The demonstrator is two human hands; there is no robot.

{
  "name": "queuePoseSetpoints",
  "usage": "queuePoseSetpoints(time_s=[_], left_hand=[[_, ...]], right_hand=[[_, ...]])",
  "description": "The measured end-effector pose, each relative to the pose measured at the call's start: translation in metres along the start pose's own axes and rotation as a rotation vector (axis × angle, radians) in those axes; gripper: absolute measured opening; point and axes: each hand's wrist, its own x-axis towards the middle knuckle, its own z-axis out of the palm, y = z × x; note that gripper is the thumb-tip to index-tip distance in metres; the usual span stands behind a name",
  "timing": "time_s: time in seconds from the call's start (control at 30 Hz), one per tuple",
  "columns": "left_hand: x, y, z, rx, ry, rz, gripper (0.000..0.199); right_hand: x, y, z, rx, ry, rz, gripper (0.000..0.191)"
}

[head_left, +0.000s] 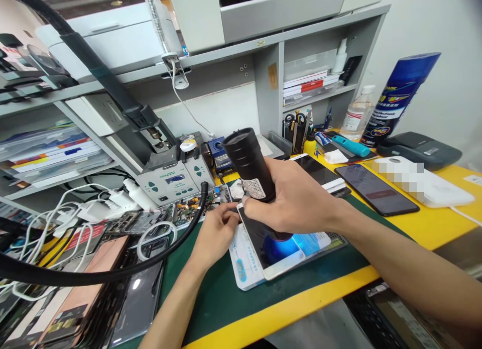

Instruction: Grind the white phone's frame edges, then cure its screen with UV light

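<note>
My right hand (286, 198) is wrapped around a black flashlight (246, 160), its lit end pointing down. Blue light falls from it onto the dark screen of a white-framed phone (280, 268). At the phone's upper left corner, my left hand (218, 228) has its fingers bent closed against the edge; the fingertips are partly hidden. Beneath the phone lie a white and blue packet (243, 266) and a dark perforated piece (335, 244). A green mat (211, 294) covers the work surface under both hands.
A stack of phone parts (86, 294) and white cables (48, 233) lie at left. A black hose (150, 268) arches beside my left hand. Behind stands a grey soldering station (173, 183). On the right are a black phone (376, 188), a white device (444, 186) and a blue spray can (399, 103).
</note>
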Motion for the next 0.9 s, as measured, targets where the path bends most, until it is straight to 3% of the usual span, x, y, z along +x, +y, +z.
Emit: queuePoseSetpoints(time_s=[0.27, 0.73, 0.9], left_hand=[[0.001, -0.005, 0.0, -0.02, -0.027, -0.017, 0.015], [0.0, -0.001, 0.001, -0.03, 0.018, 0.043, 0.009], [-0.001, 0.003, -0.001, -0.031, 0.035, 0.076, 0.024]], right_hand=[[0.001, 0.007, 0.004, -0.058, 0.033, 0.018, 0.026], [0.001, 0.002, 0.017, -0.039, 0.005, 0.057, 0.023], [-0.001, 0.0, 0.025, -0.016, -0.025, 0.069, 0.021]])
